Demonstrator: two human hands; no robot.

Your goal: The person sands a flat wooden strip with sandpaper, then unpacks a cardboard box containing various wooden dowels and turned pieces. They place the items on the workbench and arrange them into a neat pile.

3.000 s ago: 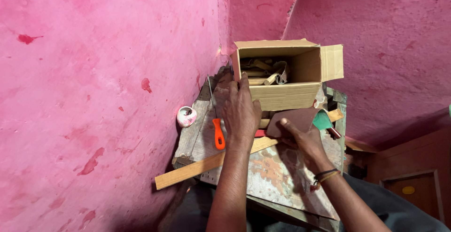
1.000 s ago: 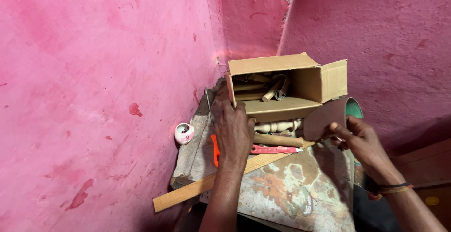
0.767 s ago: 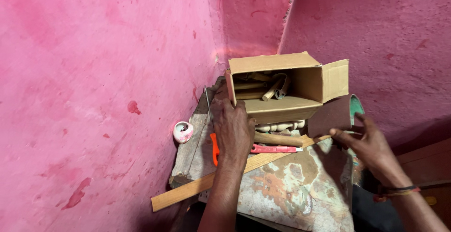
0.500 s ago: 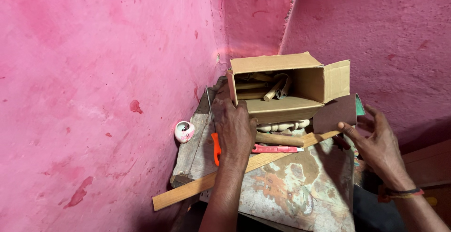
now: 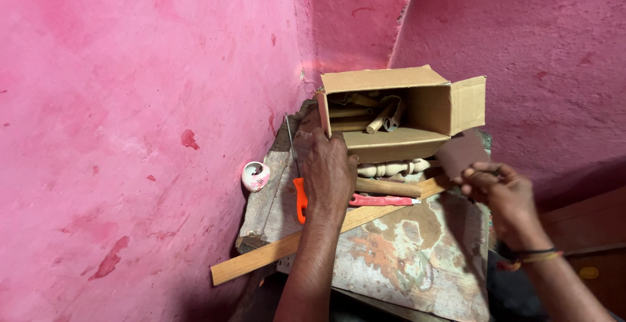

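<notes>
The person's left hand [image 5: 330, 173] lay palm down, knuckles up, fingers [image 5: 326, 144] stretched forward and held together, its forearm running straight up from the lower edge of the view. The right hand [image 5: 501, 190] was raised off to the right, fingers [image 5: 475, 177] curled and pinched shut at the tips, wrist bent inward. A thin band circled the right wrist, and that forearm slanted away toward the lower right corner.
</notes>
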